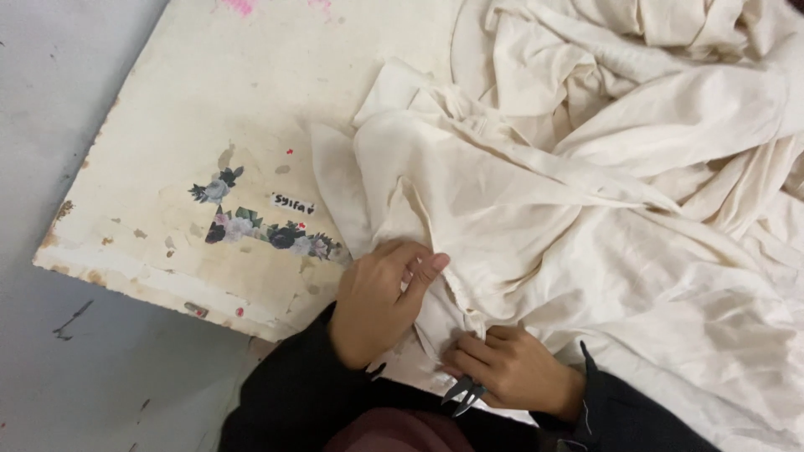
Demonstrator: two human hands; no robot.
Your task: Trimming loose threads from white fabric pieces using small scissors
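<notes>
A large crumpled cream cloth (pixel 586 184) covers the right part of a worn cream table (pixel 209 109). My left hand (pixel 381 297) pinches a fold of the cloth near its lower left edge, thumb on top. Just to its right, my right hand (pixel 511 368) rests on the cloth and holds small metal thread snips (pixel 462 393), whose blades point down toward me. Both arms wear black sleeves.
Flower stickers (pixel 264 226) and a small white label are stuck on the tabletop left of the cloth. The table's chipped front edge (pixel 151 289) runs diagonally, with grey floor (pixel 59 368) to the left and below it.
</notes>
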